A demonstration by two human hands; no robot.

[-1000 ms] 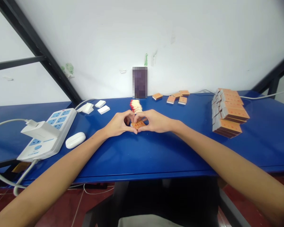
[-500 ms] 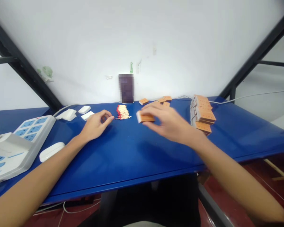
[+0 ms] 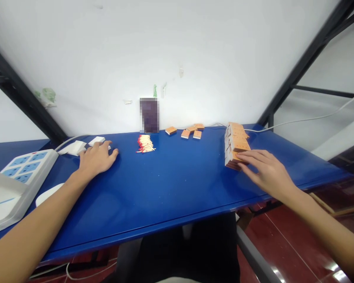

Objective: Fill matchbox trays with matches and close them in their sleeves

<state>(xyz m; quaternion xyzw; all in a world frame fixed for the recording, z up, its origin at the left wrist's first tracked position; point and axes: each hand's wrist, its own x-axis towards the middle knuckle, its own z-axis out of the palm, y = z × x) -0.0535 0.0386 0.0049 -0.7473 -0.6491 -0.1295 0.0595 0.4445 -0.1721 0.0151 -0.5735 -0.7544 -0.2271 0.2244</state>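
My right hand (image 3: 264, 171) is at the near end of a stack of orange matchboxes (image 3: 238, 131), thumb and fingertips closed on a matchbox (image 3: 235, 156) there. Part of that box is covered by my fingers. At the back left, my left hand (image 3: 97, 157) rests with its fingers apart over small white box trays (image 3: 76, 147), one of them partly hidden under the fingers. A pile of red-tipped matches (image 3: 146, 143) lies on the blue table (image 3: 165, 188) between my hands. Several loose matchboxes (image 3: 191, 129) lie near the wall.
A white power strip (image 3: 37, 167) and a white rounded object (image 3: 48, 193) lie at the left, beside my forearm. A blurred dark panel (image 3: 150, 114) stands against the wall. A cable (image 3: 301, 120) runs behind the stack, and dark metal struts (image 3: 295, 78) frame the table.
My right hand has carried a matchbox from the middle to the stack at the right. My left hand has moved left, away from the matches, onto the white trays. The view has shifted rightward.
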